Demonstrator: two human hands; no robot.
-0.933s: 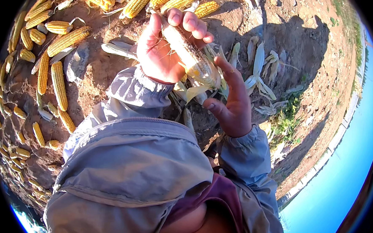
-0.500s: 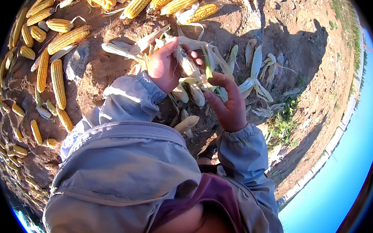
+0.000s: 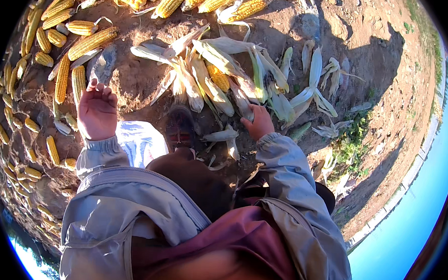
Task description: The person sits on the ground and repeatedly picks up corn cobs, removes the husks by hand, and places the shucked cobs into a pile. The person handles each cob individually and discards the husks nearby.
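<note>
My left hand [image 3: 98, 112] is raised on the left with its palm up. Its fingers are apart and loosely bent, and they hold nothing. My right hand [image 3: 260, 122] reaches down to the near right edge of a heap of pale dry corn husks [image 3: 189, 80]. Its thumb and forefinger close round the end of a husk-covered ear of corn [image 3: 243, 101]; the other fingers are mostly hidden. Among the husks a bare yellow corn cob [image 3: 218, 78] shows in part.
Husked yellow ears [image 3: 91, 43] lie along the top and down the left side on bare soil. A white sack [image 3: 138, 143] lies beside my shoe [image 3: 180, 125]. Loose husks [image 3: 315, 86] and a green weed [image 3: 352, 152] are at the right, near my shadow.
Both hands were together over the heap, round a partly husked ear. My left hand has let go and moved far left; my right hand has come down nearer to me, onto the heap's edge.
</note>
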